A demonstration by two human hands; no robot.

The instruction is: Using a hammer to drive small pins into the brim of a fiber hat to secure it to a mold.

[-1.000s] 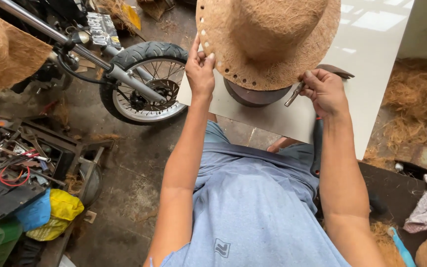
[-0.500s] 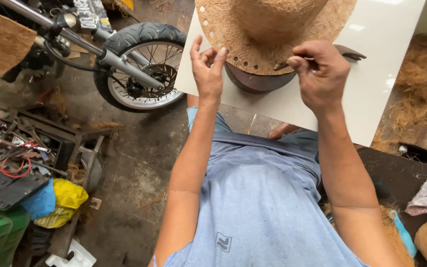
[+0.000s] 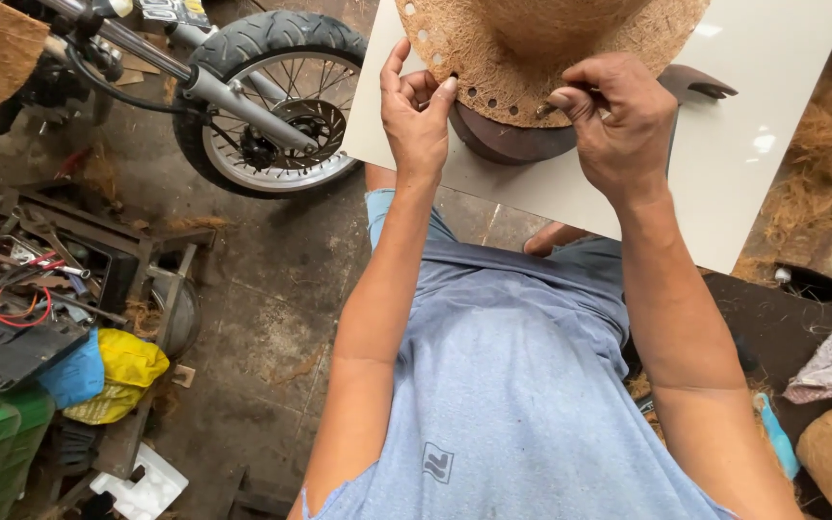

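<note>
White board [image 3: 724, 164] on lap, bike wheel [image 3: 262, 106] close left; left hand [image 3: 418, 120] & right hand [image 3: 618, 120] pinch fibre hat [image 3: 493, 58] brim edge.

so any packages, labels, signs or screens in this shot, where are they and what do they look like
Licence plate: top edge left of centre, above the motorcycle wheel; dark rectangle with pale characters, partly cut off.
Yellow bag: lower left on the floor clutter; crumpled plastic, bright yellow, beside a blue bag.
Shirt logo: bottom centre on the blue shirt; small dark patch with a pale mark.
White foam piece: bottom left; moulded packing insert.
No screens or signs show.
</note>
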